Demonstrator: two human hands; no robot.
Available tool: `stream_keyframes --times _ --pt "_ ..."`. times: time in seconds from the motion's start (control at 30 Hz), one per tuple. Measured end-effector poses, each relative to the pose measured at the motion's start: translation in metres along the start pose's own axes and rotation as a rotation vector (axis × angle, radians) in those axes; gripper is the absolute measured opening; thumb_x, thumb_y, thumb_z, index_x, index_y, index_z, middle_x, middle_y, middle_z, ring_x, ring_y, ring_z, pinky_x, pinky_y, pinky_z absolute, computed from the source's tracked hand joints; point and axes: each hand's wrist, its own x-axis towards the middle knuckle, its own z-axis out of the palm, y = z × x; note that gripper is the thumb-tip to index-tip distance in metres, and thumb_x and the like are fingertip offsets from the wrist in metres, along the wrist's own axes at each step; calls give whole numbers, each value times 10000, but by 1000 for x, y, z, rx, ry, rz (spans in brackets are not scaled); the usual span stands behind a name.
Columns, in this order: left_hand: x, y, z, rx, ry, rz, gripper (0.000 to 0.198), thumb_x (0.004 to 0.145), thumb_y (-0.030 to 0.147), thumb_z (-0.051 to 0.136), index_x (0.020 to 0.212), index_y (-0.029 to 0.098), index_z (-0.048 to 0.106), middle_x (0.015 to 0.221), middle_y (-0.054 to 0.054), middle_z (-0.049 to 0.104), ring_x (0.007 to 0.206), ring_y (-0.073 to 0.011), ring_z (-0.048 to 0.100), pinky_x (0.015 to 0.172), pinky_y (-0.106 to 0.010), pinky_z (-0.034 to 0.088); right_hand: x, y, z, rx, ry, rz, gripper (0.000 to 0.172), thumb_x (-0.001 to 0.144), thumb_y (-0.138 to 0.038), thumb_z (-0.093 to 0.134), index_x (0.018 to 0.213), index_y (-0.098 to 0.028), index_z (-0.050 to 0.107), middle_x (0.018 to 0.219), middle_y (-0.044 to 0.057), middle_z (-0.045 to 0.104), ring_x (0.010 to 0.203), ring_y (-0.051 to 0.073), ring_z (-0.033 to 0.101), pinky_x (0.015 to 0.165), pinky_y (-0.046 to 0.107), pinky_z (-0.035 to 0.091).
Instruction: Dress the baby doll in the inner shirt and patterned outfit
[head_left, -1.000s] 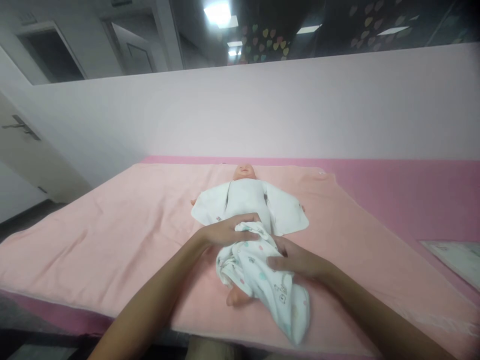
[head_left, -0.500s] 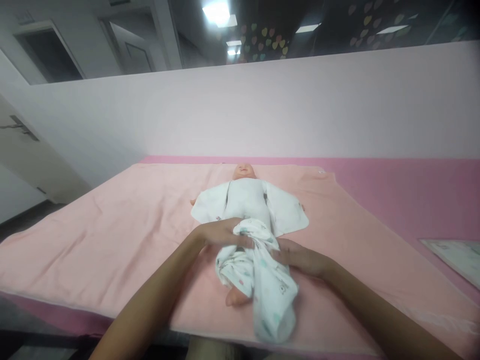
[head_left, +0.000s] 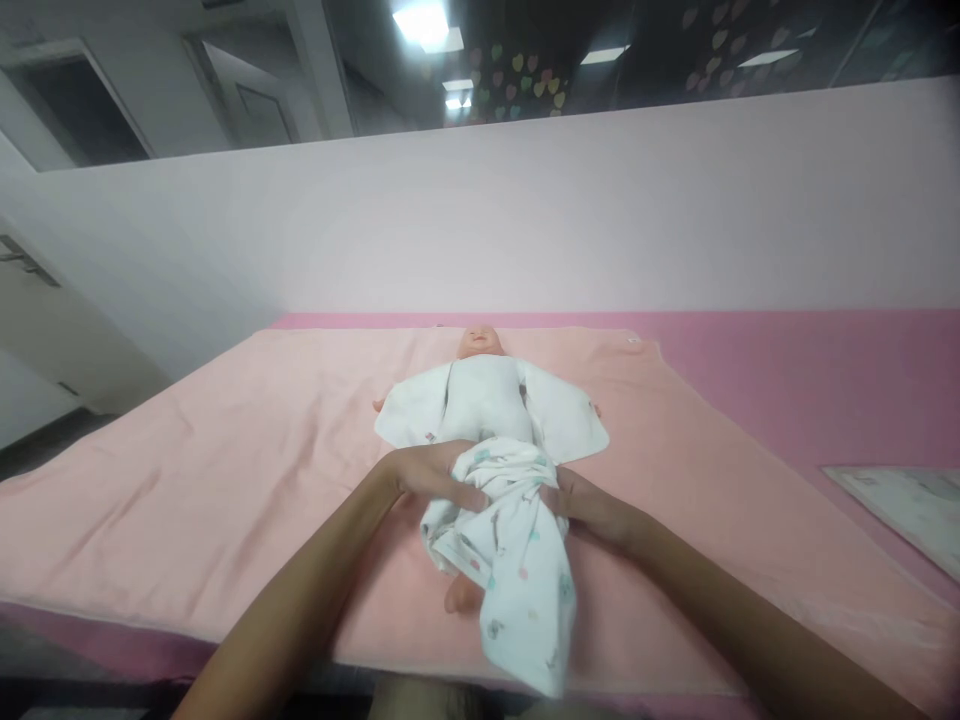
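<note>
A baby doll (head_left: 481, 342) lies on its back on a pink blanket, head toward the wall. A white garment (head_left: 489, 400) covers its torso and spread arms. White printed cloth (head_left: 525, 580) is bunched around its hips and legs, one end hanging toward the blanket's near edge. My left hand (head_left: 442, 475) grips the cloth at its left side, thumb on top. On the right side my right hand (head_left: 589, 505) pinches the same cloth, its fingertips partly hidden in the folds. One bare foot (head_left: 463, 594) shows below the cloth; the other is hidden.
The pink blanket (head_left: 247, 450) covers most of a darker pink padded surface (head_left: 787, 390). A flat printed item (head_left: 900, 500) lies at the right edge. Behind stands a white wall (head_left: 525, 220) with a dark window above. A door (head_left: 45, 320) is at the far left.
The hanging end of the cloth has swung slightly left and spread flatter. Both hands have shifted a little on the cloth, still holding it. The whole view has moved slightly.
</note>
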Motion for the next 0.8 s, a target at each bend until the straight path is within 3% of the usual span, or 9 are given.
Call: stream_keyframes --times 0.13,0.2,0.37,0.47,0.6,0.67,0.8 --pt "-1 0 0 -106 -56 -40 535 551 388 1018 984 179 782 981 -28 796 979 -254 745 799 -282 624 -3 -6 1 -106 -36 11 578 920 -653 717 1213 -155 722 1095 89 763 1021 234 696 917 340 534" --pt "-1 1 0 -109 -64 -47 562 516 346 1031 999 184 792 1015 -34 806 983 -259 752 798 -288 630 -5 -11 1 -139 -100 47 532 915 -611 744 1178 -149 732 1063 81 762 1007 232 694 906 341 541" --pt "0 10 5 10 -9 -59 521 684 379 957 1145 204 789 1075 -42 805 1035 -254 753 811 -291 634 -7 -18 4 -228 -244 129 377 814 -443 884 1037 -162 772 998 45 756 993 238 702 898 334 556" --pt "2 17 10 78 -25 -94 592 626 363 990 1162 226 780 1079 -27 801 1045 -264 748 823 -305 636 -5 -13 5 -178 -136 89 480 809 -487 880 1145 -166 756 1000 45 760 978 243 708 888 347 564" --pt "3 19 12 124 -11 -131 713 519 360 1034 1170 239 769 1092 -19 793 1098 -291 731 899 -355 628 -2 -6 4 -163 35 -41 538 926 -596 736 1222 -147 721 1076 77 759 992 231 696 936 355 543" --pt "2 15 10 138 27 -123 662 552 413 1020 1138 228 774 1107 -26 790 1087 -292 732 910 -363 621 -2 -7 4 -178 8 -19 534 956 -577 710 1291 -161 691 1140 83 751 1017 227 691 938 348 544" --pt "2 5 5 116 18 -21 489 778 531 877 1122 201 772 1043 -42 792 1028 -250 734 883 -318 606 -7 -15 4 -219 -219 87 540 906 -501 794 1335 -191 685 1186 82 742 1075 256 690 982 395 558"
